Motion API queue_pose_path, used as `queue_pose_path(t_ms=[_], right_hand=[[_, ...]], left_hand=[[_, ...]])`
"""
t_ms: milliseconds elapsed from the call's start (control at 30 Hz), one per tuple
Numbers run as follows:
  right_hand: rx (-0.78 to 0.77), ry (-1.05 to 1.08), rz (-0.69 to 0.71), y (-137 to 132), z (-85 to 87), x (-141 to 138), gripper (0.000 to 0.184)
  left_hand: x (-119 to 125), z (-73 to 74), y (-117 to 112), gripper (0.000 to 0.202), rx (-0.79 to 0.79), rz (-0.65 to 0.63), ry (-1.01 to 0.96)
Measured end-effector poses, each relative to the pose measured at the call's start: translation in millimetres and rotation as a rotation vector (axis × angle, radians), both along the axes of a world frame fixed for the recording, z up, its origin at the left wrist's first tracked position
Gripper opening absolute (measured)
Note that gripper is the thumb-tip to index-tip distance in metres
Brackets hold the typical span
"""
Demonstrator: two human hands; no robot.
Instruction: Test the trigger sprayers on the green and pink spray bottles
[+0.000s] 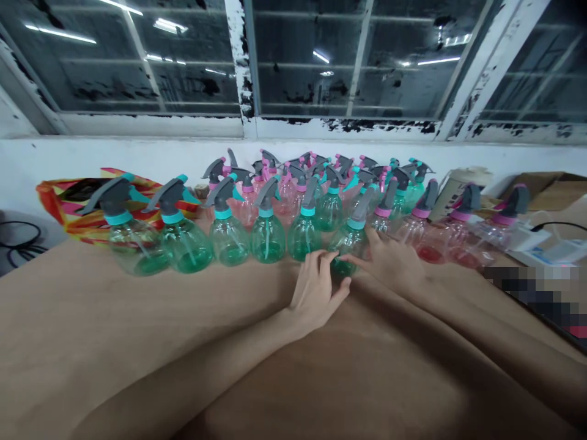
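Observation:
A green spray bottle with a turquoise collar and grey trigger head stands upright on the table. My right hand grips its right side, thumb across the front and fingers along the side. At the lower left of this bottle is my left hand, fingers apart and slightly bent, the fingertips at or just touching the plastic. Directly to the left stands another green spray bottle, close behind my left fingers. More green bottles continue that front row leftward, each with some green at the bottom.
Pink spray bottles stand at the right, and several pink and green ones crowd behind the front row. A colourful bag lies at the left. A white cup, a cardboard box and white plugs with cables sit at the right, below the windows.

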State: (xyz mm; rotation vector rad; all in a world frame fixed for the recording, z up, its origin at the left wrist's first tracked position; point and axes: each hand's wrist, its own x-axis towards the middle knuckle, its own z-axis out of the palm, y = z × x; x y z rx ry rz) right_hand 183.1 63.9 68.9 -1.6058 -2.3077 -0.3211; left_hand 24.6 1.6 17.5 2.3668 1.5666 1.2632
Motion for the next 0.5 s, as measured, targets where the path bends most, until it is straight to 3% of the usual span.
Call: queue_pose_path(t_ms=[167,333,500], right_hand=[[0.02,-0.017,-0.015,8,0.8,-9,0.074],[-0.111,0.012,-0.035,20,5.0,-16,0.087],[-0.19,0.053,-0.015,30,11.1,-21,0.083]], left_hand=[[0,1.1,1,0.029,-0.057,0.04,0.029],[0,0.7,3,0.02,-0.133,0.039,0.054],[0,2.0,3,0.019,-0.201,0.026,0.053]])
